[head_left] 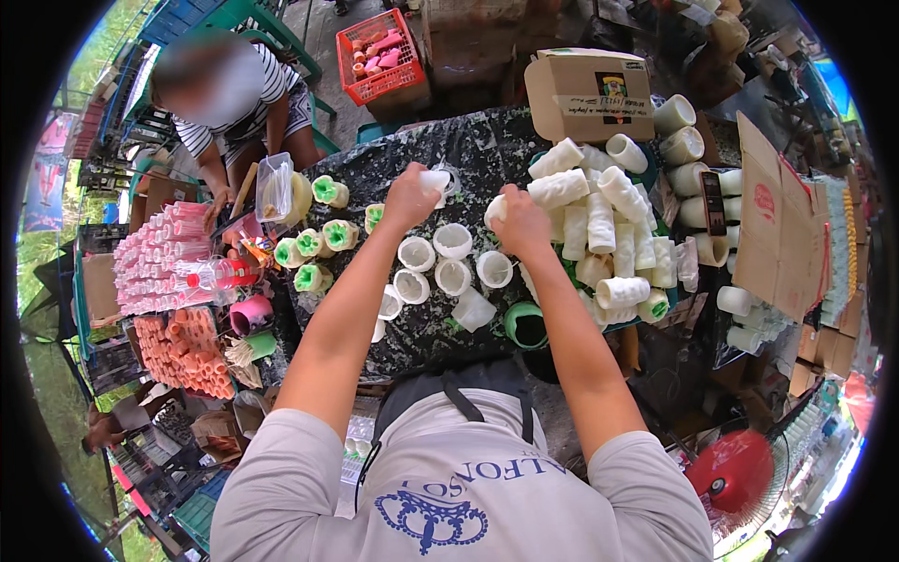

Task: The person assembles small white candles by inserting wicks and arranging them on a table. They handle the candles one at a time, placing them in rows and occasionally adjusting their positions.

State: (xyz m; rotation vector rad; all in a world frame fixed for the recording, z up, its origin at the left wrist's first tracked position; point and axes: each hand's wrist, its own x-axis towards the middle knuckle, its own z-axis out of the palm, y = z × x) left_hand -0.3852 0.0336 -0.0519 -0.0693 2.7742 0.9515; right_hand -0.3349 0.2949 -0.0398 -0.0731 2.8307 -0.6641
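Over the far part of the dark, wax-spattered table [375, 323], my left hand [408, 200] is closed on a white wax piece [434, 180], whose full shape I cannot make out. To its right, my right hand [524, 225] grips a white wax candle [496, 212] beside a heap of white, drip-textured wax candles [599, 220]. Between my forearms stand several hollow white wax cups [453, 277]. Left of my left arm sit several white candles with green centres [340, 234]. A green round container [525, 325] lies near my right forearm.
On the left are bundles of pink candles [169, 253] and orange ones [183, 351], with a clear bottle [220, 273]. Another person [234, 103] sits at the far left. A cardboard box [592, 98] and red crate [379, 56] are beyond; a red fan [730, 473] stands lower right.
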